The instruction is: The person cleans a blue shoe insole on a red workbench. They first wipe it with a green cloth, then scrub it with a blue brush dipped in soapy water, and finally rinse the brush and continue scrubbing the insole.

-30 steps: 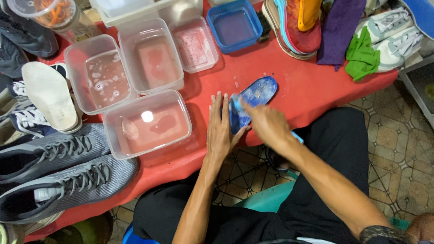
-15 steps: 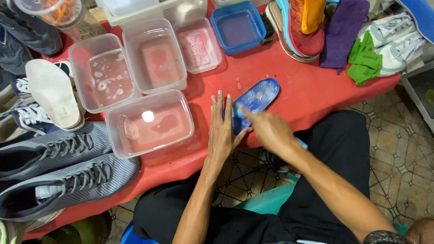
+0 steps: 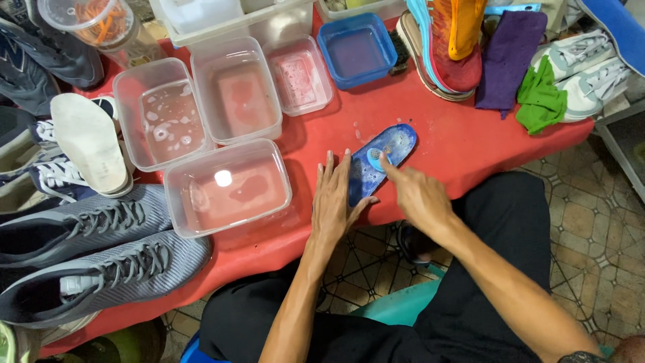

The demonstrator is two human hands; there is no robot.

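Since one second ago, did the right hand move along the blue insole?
Yes. The right hand drew back along the blue insole, toward the near edge of the red table, while the left hand stayed flat beside the insole.

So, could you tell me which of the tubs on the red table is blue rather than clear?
The small square blue tub at the far edge, beside the multicoloured shoe. The other tubs, such as the nearest clear tub, are all see-through plastic.
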